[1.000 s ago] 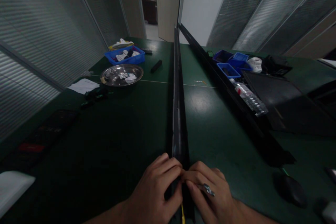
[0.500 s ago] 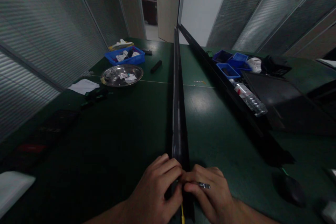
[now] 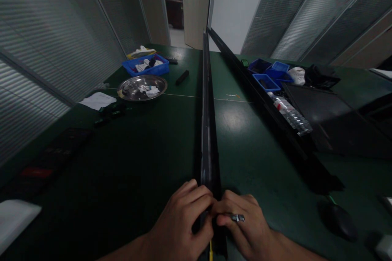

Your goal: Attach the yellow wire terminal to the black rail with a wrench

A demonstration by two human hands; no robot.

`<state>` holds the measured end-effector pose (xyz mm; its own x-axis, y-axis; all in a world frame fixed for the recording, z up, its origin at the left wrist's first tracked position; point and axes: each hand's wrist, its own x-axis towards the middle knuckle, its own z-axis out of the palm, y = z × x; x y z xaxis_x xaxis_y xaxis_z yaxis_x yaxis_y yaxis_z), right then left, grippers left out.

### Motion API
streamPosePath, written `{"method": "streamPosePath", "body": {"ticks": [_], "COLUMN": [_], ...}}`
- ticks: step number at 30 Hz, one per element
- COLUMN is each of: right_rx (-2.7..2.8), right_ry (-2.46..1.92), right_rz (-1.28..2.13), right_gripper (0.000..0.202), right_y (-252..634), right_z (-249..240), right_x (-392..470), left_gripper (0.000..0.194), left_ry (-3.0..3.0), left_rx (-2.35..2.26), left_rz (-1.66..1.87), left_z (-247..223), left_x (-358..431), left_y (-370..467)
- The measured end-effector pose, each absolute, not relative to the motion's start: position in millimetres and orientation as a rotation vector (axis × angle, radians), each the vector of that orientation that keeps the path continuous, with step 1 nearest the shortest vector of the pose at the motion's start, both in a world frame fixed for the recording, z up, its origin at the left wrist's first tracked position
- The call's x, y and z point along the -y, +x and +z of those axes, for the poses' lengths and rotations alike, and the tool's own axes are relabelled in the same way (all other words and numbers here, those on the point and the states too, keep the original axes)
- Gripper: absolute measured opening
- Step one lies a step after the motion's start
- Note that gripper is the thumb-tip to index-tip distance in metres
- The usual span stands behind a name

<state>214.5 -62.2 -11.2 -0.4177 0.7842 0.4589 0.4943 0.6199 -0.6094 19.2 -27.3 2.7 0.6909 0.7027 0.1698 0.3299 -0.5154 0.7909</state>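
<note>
A long black strip (image 3: 208, 138) runs away from me down the middle of the green table. Both hands meet over its near end. My left hand (image 3: 186, 220) is closed there, thumb and fingers pinched together; what lies between them is hidden. My right hand (image 3: 245, 222) grips a small metal tool (image 3: 236, 217) between thumb and fingers, its end sticking out to the right. A thin yellow piece (image 3: 211, 251) shows below the fingertips, by the strip's near end.
On the left are a metal plate (image 3: 159, 82), a blue basket (image 3: 163, 67), white paper (image 3: 97, 100) and a dark case (image 3: 65, 147). A second black strip (image 3: 263, 102), small blue bins (image 3: 266, 82), a plastic bottle (image 3: 292, 116) and a mouse (image 3: 339, 221) are on the right.
The right thumb and the metal tool have shifted very slightly. The yellow piece's lower end has moved a little to the left. The left hand looks almost the same.
</note>
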Motion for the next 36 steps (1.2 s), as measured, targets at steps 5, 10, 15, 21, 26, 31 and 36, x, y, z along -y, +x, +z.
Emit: {"method": "streamPosePath", "body": {"ticks": [5, 10, 15, 21, 26, 31, 36], "right_rx": [2.089, 2.087, 2.062, 2.041, 2.041, 2.073, 2.073], "right_ry": [-0.995, -0.987, -0.976, -0.955, -0.972, -1.002, -0.979], "right_rz": [0.469, 0.435, 0.446, 0.46, 0.448, 0.467, 0.484], "right_gripper": [0.032, 0.027, 0.026, 0.026, 0.024, 0.023, 0.024], "right_y": [213.5, 213.5, 213.3, 212.9, 213.4, 213.7, 213.7], "right_z": [-9.5, -3.8, -1.8, -1.9, -6.7, -9.8, -9.3], "right_x": [62.2, 61.4, 61.9, 61.6, 63.9, 64.2, 63.5], "left_gripper": [0.019, 0.02, 0.02, 0.02, 0.02, 0.021, 0.021], "left_ry": [2.13, 2.13, 2.121, 2.12, 2.125, 2.132, 2.13], "left_rx": [-0.773, -0.77, -0.743, -0.74, -0.735, -0.746, -0.749], "left_rz": [0.598, 0.597, 0.583, 0.587, 0.613, 0.637, 0.631], "left_z": [1.8, 1.0, -0.2, 1.3, 0.8, 1.8, 3.0], "left_x": [27.4, 26.4, 27.5, 27.2, 26.0, 26.5, 26.5], "left_y": [17.5, 15.9, 15.1, 15.1, 15.5, 16.5, 16.6]}}
